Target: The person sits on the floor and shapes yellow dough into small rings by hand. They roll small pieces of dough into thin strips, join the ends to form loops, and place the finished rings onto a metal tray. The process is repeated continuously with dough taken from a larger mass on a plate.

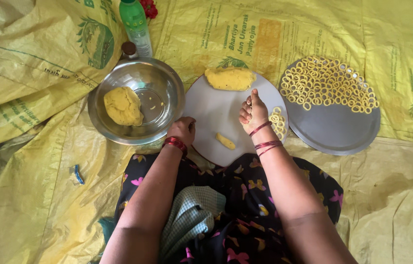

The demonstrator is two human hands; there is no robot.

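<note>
bare arms, no sleeves. left hand (183,129) w/ thick stack of red bangles at wrist; right hand (254,113) w/ a few thin red bangles, spaced apart. dark dress w/ pink, yellow & white butterfly print, green-white checked cloth on lap.

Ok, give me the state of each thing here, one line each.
Steel bowl: holds one dough lump.
Round white board: bears a flattened dough slab, a small roll, a few rings.
Round steel plate: partly covered with dough rings.
Green plastic bottle: capped.
Left hand: closed, at board edge.
Right hand: fingers pinched together.
</note>
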